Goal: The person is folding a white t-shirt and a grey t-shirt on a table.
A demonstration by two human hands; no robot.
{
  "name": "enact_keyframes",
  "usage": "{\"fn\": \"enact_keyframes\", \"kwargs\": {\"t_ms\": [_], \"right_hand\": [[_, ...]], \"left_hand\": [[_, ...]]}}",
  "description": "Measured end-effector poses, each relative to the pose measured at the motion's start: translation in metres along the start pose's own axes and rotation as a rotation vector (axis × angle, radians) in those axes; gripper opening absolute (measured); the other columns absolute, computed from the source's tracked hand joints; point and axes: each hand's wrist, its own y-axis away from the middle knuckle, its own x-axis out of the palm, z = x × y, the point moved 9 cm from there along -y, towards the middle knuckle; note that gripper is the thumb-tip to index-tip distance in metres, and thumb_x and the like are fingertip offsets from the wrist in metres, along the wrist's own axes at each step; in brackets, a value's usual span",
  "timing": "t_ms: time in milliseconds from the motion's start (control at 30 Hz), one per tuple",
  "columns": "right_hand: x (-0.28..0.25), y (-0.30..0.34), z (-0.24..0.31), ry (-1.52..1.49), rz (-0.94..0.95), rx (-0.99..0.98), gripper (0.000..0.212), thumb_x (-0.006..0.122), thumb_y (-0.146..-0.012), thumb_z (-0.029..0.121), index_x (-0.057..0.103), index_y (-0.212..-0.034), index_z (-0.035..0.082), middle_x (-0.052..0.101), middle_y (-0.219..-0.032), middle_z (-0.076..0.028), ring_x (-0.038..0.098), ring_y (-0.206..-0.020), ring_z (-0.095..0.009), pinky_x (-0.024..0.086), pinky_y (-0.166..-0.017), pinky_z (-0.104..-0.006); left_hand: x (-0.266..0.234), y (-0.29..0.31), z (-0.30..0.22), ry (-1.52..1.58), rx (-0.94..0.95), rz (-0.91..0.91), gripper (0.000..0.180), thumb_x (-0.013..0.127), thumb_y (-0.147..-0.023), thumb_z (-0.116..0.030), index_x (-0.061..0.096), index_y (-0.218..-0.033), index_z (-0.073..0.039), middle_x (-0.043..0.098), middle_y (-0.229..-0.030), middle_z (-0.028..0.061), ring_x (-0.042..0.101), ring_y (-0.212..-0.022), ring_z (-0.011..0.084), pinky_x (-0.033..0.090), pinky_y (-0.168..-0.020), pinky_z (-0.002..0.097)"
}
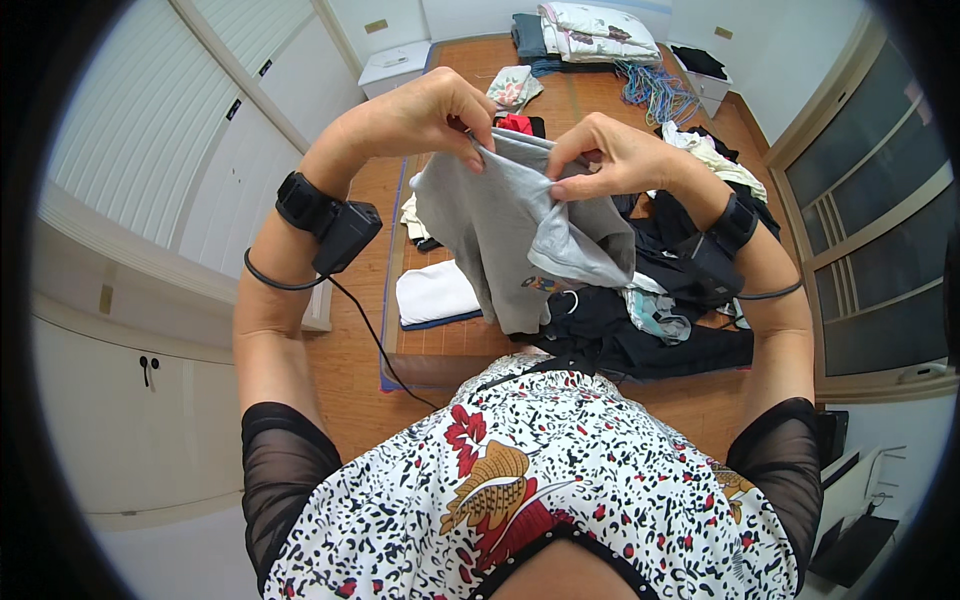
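I hold a grey garment (pixel 500 225) up in front of me over a bed. My left hand (pixel 430 110) pinches its upper edge at the left. My right hand (pixel 615 155) pinches a fold of the same edge at the right. The cloth hangs down between my hands, with a small coloured print near its lower part. Both wrists carry black straps with a small black device; a cable runs down from the left one (pixel 340 235).
A heap of dark clothes (pixel 680 310) lies on the bed at the right. A folded white cloth (pixel 435 292) rests on the bed's mat at the left. Folded bedding (pixel 595 30) and coloured hangers (pixel 655 90) lie at the far end. White wardrobe doors (pixel 170 130) stand at left.
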Motion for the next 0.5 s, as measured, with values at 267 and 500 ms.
{"fn": "enact_keyframes", "kwargs": {"t_ms": [267,500], "right_hand": [[-0.022,0.017,-0.013,0.522,-0.184,0.150,0.071,0.043,-0.085,0.066,0.070,-0.074,0.001,0.061,-0.067,-0.019,0.060,-0.070,-0.032,0.046,-0.062,-0.0416],[0.017,0.015,-0.002,0.860,-0.208,0.204,0.081,0.032,-0.087,0.068,0.064,-0.059,-0.002,0.061,-0.067,-0.023,0.059,-0.075,-0.036,0.048,-0.070,-0.0453]], "left_hand": [[0.005,-0.004,0.010,0.002,-0.025,-0.027,0.016,0.076,-0.062,-0.005,0.071,-0.077,0.000,0.053,-0.060,0.0017,0.047,-0.057,0.0127,0.036,-0.050,0.0282],[0.004,-0.015,0.023,-0.161,-0.115,-0.120,0.018,0.067,-0.063,-0.010,0.067,-0.071,0.006,0.056,-0.055,0.0112,0.051,-0.051,0.0160,0.041,-0.050,0.0284]]}}
